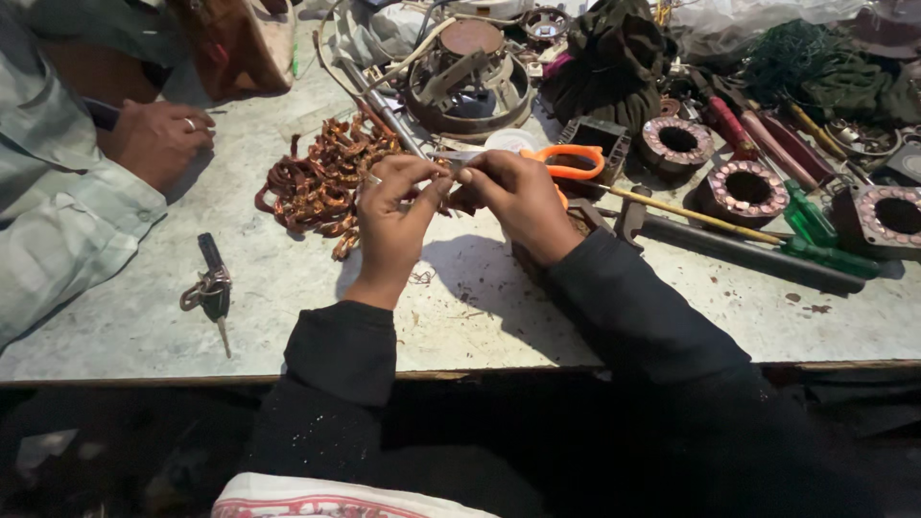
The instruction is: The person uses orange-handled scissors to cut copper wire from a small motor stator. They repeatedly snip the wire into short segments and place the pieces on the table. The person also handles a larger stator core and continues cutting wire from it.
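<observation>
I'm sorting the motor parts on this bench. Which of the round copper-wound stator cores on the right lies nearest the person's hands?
The stator core just right of the orange-handled scissors. It lies closest to the right hand; the other two sit farther right, toward the table's edge.

A small pale strip (451, 175) is pinched between the fingertips of both hands, raised above the bench. It runs roughly level from thumb to thumb; its material cannot be told. Most of it is hidden by the fingers. It hangs just right of the heap of scrap copper wire (321, 182).
</observation>
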